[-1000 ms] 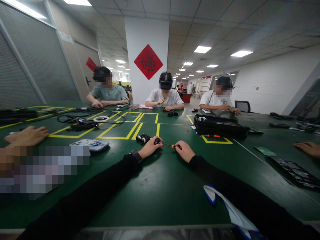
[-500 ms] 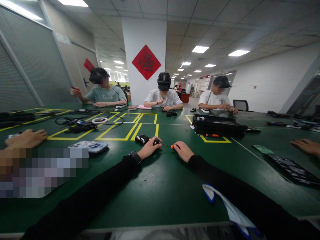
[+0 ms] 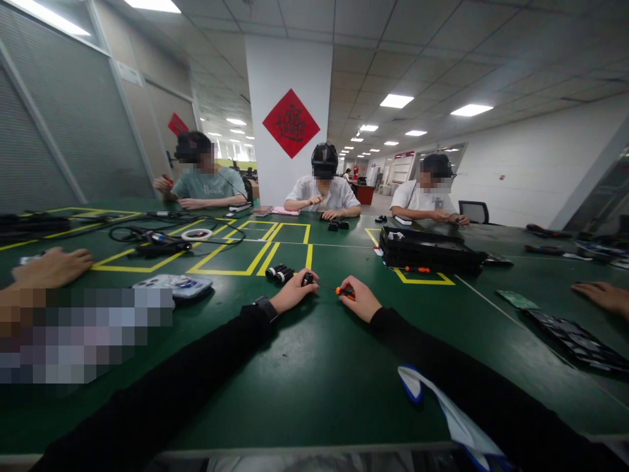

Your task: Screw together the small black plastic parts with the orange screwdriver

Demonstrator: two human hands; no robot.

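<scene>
My left hand (image 3: pixel 291 292) is closed round a small black cylinder (image 3: pixel 307 279), whose round end faces right. Close behind that hand, several black cylinders with white bands (image 3: pixel 280 272) lie side by side on the green table (image 3: pixel 295 367). Across from it, my right hand (image 3: pixel 362 299) grips a screwdriver (image 3: pixel 344 292) by its orange and black handle. The thin shaft points left and reaches the cylinder's end or very near it; whether the tip is seated in it I cannot make out.
A phone in a patterned case (image 3: pixel 181 286) lies left, near another person's hand (image 3: pixel 59 265). Black trays (image 3: pixel 432 249) are stacked at the right, with an orange-handled tool (image 3: pixel 417 269) before them. A blue-edged white cloth (image 3: pixel 457 413) lies by my right forearm. Cables (image 3: pixel 162 239) spread behind.
My right hand's fingers have shifted on the screwdriver, so more of its orange and black handle shows. My left hand stays in place with the black cylinder.
</scene>
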